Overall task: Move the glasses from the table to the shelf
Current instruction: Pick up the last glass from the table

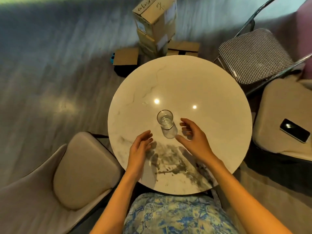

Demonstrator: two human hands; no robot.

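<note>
Flanking the glass point(166, 123) on the tabletop point(211, 98), right hand point(194, 137) and left hand point(140, 146) spread their grip, empty, ready to lift it.

The round table point(202, 81) looks like glossy marble (two lamps mirror in it). The glass point(166, 123) is clear and smooth. The boxes point(155, 22) are matt cardboard; one chair point(253, 53) has checked cloth.
</note>
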